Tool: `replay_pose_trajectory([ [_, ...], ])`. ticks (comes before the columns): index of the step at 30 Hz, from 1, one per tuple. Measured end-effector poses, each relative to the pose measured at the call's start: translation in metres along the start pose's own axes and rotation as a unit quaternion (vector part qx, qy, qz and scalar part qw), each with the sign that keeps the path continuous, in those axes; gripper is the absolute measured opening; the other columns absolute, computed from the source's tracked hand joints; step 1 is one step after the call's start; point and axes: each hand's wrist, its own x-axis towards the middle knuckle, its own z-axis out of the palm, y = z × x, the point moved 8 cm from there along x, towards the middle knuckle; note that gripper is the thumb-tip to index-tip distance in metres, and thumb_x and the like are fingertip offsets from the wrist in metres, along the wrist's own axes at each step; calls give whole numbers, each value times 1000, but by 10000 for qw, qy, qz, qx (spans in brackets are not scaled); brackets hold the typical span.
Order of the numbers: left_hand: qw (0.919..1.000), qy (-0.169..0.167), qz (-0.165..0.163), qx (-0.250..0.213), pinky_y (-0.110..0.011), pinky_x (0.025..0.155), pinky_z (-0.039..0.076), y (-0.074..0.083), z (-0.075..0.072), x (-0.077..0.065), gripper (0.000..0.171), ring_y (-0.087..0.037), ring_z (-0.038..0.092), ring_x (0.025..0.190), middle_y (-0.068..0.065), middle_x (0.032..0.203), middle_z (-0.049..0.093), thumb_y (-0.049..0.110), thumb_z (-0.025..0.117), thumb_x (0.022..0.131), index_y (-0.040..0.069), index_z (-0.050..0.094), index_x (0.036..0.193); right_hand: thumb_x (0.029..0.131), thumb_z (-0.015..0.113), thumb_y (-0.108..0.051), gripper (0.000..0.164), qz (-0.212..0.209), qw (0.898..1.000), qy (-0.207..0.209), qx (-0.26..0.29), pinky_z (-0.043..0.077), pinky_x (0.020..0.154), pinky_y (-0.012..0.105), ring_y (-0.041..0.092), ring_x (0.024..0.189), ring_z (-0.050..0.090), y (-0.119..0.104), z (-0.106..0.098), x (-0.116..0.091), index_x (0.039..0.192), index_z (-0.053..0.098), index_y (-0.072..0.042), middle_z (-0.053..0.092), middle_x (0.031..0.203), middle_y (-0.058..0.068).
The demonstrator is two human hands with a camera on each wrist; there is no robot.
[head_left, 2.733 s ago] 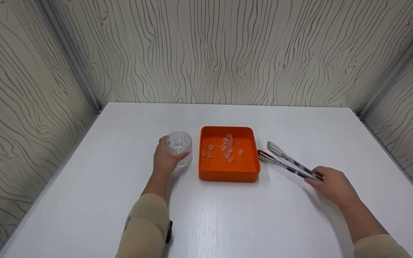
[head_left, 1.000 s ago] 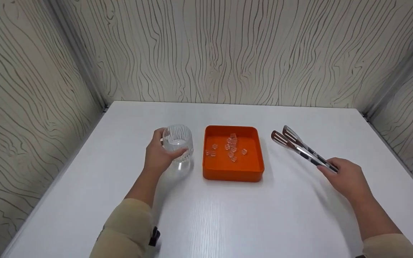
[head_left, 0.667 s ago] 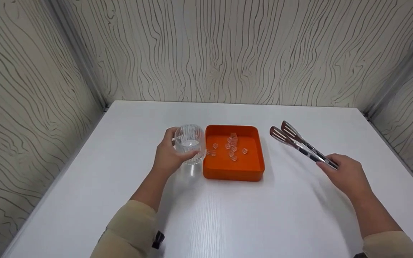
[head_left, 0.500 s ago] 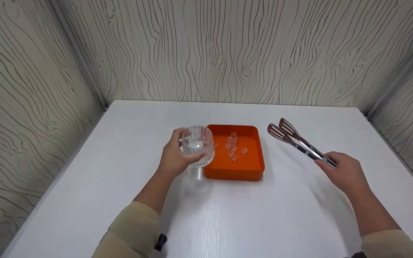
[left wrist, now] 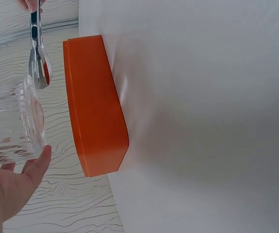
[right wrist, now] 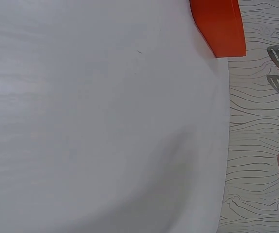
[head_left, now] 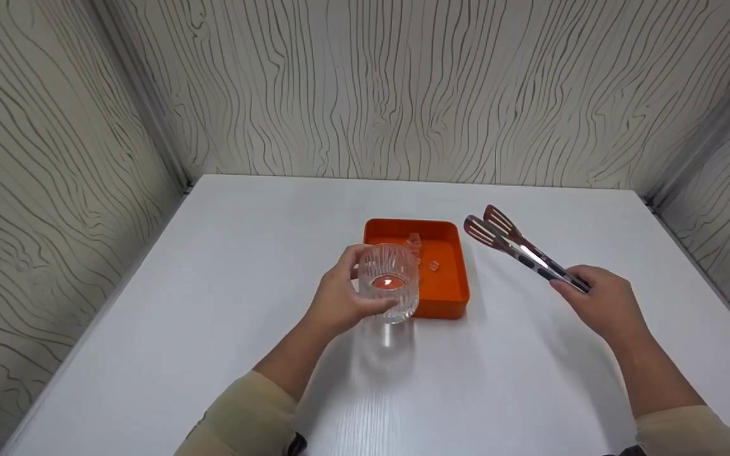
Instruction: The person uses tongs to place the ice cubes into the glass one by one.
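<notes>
My left hand [head_left: 349, 297] grips a clear ribbed glass [head_left: 397, 304], raised above the table at the front left of a square orange tray [head_left: 441, 310]. In the left wrist view the glass [left wrist: 8, 121] hangs apart from the tray's side wall [left wrist: 90, 102]. Small clear cubes [head_left: 434, 265] lie in the tray; the glass covers part of them. To the right, my right hand [head_left: 602, 304] holds metal tongs [head_left: 530, 256] by the handle end. Their slotted tips stand slightly apart in the air, right of the tray, with nothing between them.
A white table [head_left: 498, 392] carries the tray. Patterned panels [head_left: 365, 88] stand behind it and at both sides, with grey posts at the corners.
My left hand has lifted the glass and carried it right and nearer, in front of the tray's left part. The tongs have risen off the table; their tips have drawn closer together.
</notes>
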Motion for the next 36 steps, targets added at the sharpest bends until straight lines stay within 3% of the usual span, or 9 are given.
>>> replay_pose_trajectory([
  [7,9991,-393,164,65,-34,84,51,0,18,-11,80,-17,54,107,7,121,54,31,85,61,34,39,125,87,59,-42,40,-12,10000,-21,6,41,52,26,21,69,48,-5,3,1,97,64,-3,60,83,9],
  [17,9963,-807,254,124,-33,84,50,-6,41,-22,77,-18,56,104,10,114,56,36,85,59,35,42,122,86,61,-41,38,-37,10000,-46,9,40,52,26,20,68,47,-5,8,1,96,64,-4,59,81,8],
  [24,9947,-844,481,324,-31,90,46,-16,47,-20,78,-14,55,103,11,114,55,34,86,58,31,42,123,86,60,-42,40,-52,9999,-114,14,39,53,26,20,69,46,-5,9,0,96,63,-3,58,81,7],
  [36,9950,-829,328,452,-33,92,45,-30,53,-15,79,-11,52,105,13,115,53,36,87,56,34,42,122,86,61,-41,38,-91,9999,-122,9,39,53,26,20,69,47,-5,14,-1,95,64,-5,59,81,7],
])
